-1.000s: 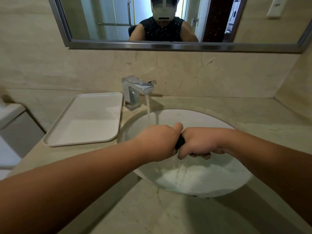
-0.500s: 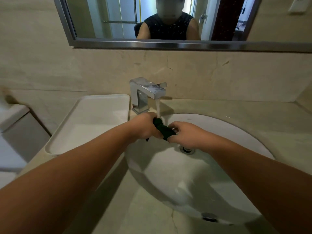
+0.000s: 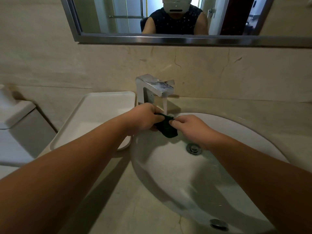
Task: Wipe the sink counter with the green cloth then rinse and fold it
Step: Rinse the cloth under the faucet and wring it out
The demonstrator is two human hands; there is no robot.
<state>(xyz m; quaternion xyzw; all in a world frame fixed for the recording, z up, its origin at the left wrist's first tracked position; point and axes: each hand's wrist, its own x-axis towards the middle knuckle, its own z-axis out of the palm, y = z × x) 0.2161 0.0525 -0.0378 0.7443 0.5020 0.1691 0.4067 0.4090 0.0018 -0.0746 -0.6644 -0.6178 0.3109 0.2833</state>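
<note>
Rinsing seems the step in hand: the cloth (image 3: 167,128) hangs bunched under the stream from the tap (image 3: 155,86), so water soaks it. The left hand (image 3: 143,119), below the tap, grips its upper end with curled fingers. The right hand (image 3: 189,125), right of the tap, pinches the other side. Both arms reach forward.

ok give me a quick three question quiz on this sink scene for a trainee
1. True or false: water is running from the faucet.
2. Left hand and right hand: which grips the green cloth? A) only the left B) only the right C) both
3. Fill in: the white tray lies to the ___ of the sink.
Key: 1 true; 2 C; 3 left.
</note>
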